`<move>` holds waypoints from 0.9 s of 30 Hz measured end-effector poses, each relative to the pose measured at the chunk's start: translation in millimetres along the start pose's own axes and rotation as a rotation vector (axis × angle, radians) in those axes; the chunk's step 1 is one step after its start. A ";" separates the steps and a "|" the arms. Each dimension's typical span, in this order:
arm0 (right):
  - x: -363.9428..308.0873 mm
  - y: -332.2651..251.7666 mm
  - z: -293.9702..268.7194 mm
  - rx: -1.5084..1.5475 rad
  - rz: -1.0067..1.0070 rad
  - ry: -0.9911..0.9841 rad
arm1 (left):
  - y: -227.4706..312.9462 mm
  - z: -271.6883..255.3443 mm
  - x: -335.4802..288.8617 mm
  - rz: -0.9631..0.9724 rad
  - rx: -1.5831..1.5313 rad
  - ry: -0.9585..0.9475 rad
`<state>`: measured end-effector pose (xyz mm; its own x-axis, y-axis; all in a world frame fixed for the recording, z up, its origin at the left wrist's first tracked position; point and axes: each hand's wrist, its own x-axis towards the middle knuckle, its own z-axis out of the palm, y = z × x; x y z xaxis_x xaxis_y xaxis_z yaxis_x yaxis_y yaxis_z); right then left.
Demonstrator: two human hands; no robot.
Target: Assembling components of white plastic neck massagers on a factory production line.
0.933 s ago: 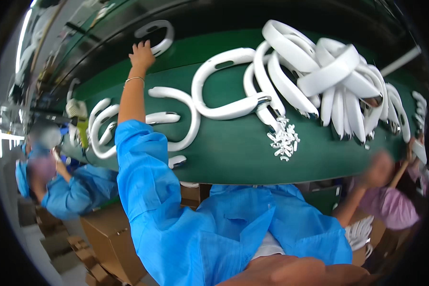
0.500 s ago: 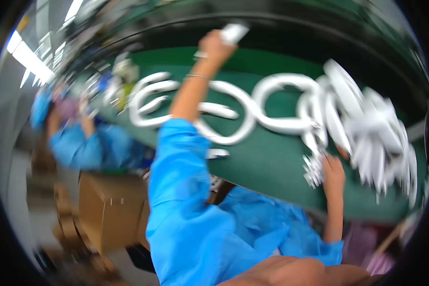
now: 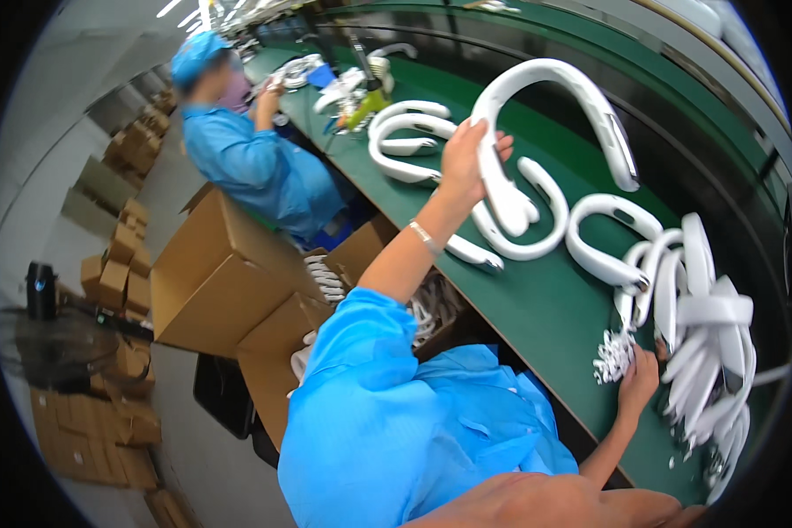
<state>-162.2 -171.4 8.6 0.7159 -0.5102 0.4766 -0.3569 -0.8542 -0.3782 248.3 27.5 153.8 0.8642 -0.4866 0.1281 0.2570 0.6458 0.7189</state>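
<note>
My left hand (image 3: 466,163) is closed around one arm of a white U-shaped neckband (image 3: 537,72), lifted above the green workbench (image 3: 537,304). Its curve points away from me and one free end hangs to the right. Beneath and beside it, more white neckbands (image 3: 550,251) lie on the bench, one of them (image 3: 585,246) further right. My right hand (image 3: 640,385) rests at the right edge of a small heap of tiny white parts (image 3: 612,359). Its fingers are bent together; whatever they pinch is too small to make out.
A dense pile of white neckbands (image 3: 713,339) covers the bench at the right. Open cardboard boxes (image 3: 238,255) stand left of me, one holding white pieces. Further up the bench a co-worker in a blue smock (image 3: 246,167) handles something. Stacked cartons (image 3: 106,440) line the floor at left.
My view has turned, shifting the bench rightward. My left hand held a white piece out over the far side of the bench; now it is nearer, gripping a whole neckband. My right hand stays by the heap.
</note>
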 end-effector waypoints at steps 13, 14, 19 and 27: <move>-26.9 16.7 -15.2 1.246 0.822 0.221 | -65.5 27.3 -59.2 -0.612 -0.083 -0.335; -26.9 15.7 -15.7 1.312 0.829 0.234 | -78.8 19.9 -52.6 -0.666 -0.152 -0.340; -31.5 14.2 -16.9 1.686 0.771 0.256 | -84.3 38.1 -44.6 -0.781 -0.224 -0.023; -36.5 20.3 -12.3 1.806 0.764 0.261 | -114.9 8.3 -33.6 -0.810 -0.103 0.030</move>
<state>-202.9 -171.4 -6.7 0.5856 -0.8006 -0.1266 0.5450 0.5045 -0.6696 186.2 -35.2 72.5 0.4042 -0.8109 -0.4232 0.8440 0.1524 0.5142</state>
